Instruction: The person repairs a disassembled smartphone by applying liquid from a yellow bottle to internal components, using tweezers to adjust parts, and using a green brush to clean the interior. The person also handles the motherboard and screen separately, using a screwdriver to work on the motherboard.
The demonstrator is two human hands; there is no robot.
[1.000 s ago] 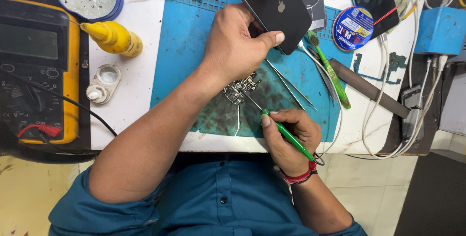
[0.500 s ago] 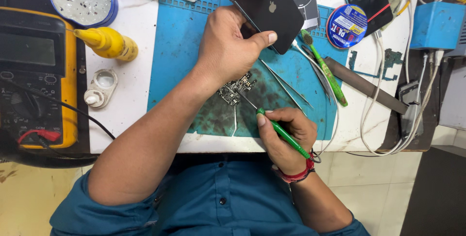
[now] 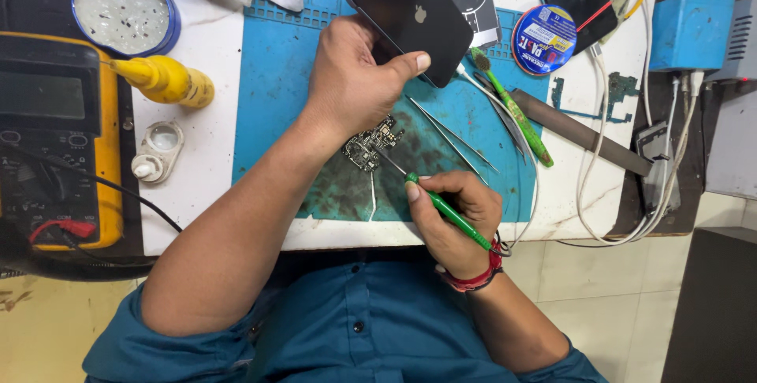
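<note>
Green-handled screwdriver (image 3: 445, 210), gripped by the right hand (image 3: 457, 221), tips onto the circuit board (image 3: 371, 143) at centre frame, just under the left hand (image 3: 355, 83), which grasps a black phone (image 3: 410, 9); tweezers (image 3: 453, 140) lie beside.

The left hand (image 3: 351, 83) hides part of the small circuit board (image 3: 371, 145), and the black phone (image 3: 410, 13) runs off the top edge.

A yellow multimeter (image 3: 55, 131), yellow bottle (image 3: 162, 79), blue tin (image 3: 124, 6) and tweezers (image 3: 453, 135) lie about.

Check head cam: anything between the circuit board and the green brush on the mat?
Yes: thin metal tweezers lie on the blue mat between the circuit board and the green brush, seen in the head view.
</note>
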